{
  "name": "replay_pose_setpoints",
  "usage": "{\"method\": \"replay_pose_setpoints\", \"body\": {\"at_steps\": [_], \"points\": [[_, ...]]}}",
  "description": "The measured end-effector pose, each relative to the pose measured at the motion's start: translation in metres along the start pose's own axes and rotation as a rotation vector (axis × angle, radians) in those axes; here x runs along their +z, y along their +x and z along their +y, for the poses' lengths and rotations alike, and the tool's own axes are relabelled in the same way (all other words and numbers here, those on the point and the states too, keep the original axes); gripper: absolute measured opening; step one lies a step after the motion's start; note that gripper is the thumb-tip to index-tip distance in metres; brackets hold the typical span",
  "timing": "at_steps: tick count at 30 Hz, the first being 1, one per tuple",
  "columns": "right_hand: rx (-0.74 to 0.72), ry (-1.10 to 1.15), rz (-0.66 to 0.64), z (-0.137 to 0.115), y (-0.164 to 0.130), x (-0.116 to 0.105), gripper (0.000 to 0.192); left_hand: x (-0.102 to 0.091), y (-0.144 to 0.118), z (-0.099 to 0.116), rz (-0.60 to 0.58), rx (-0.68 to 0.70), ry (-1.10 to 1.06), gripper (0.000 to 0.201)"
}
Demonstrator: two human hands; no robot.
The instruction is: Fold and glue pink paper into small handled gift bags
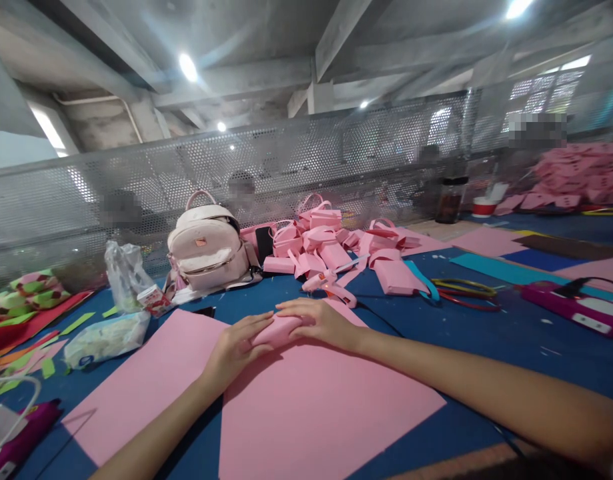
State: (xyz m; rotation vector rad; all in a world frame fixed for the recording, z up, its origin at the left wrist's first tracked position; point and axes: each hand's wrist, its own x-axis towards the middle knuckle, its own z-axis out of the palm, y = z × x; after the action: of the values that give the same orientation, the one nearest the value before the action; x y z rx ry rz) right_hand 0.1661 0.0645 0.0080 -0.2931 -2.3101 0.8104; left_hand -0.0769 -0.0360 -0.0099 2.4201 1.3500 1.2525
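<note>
While both hands press a folded pink piece (276, 330) onto the pink sheet (306, 407), left hand (235, 347) fingers pinch its near end and right hand (322, 321) fingers lie flat over its far end. Judged step: creasing; next calls for firm, even pressure. Glue gun (331, 285) lies just beyond the fingertips.

We see matt pink foam sheets (311, 407) on a blue felt-like table (486, 333), a smooth leatherette backpack (209, 247), crinkly clear plastic bags (123, 273), and a perforated metal screen (286, 167).
</note>
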Motion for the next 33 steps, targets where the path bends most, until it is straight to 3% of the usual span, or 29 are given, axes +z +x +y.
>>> {"method": "replay_pose_setpoints", "body": {"at_steps": [14,26,33], "points": [[0.018,0.065,0.046,-0.013,0.004,0.002,0.032,-0.006,0.004,0.019,0.035,-0.163,-0.162,0.025],[0.221,0.211,0.119,-0.032,0.01,0.003,0.017,-0.005,0.008,0.029,0.104,-0.354,-0.27,0.028],[0.29,0.322,0.143,-0.028,0.013,0.008,0.025,-0.003,0.007,0.029,0.118,-0.427,-0.308,0.035]]}}
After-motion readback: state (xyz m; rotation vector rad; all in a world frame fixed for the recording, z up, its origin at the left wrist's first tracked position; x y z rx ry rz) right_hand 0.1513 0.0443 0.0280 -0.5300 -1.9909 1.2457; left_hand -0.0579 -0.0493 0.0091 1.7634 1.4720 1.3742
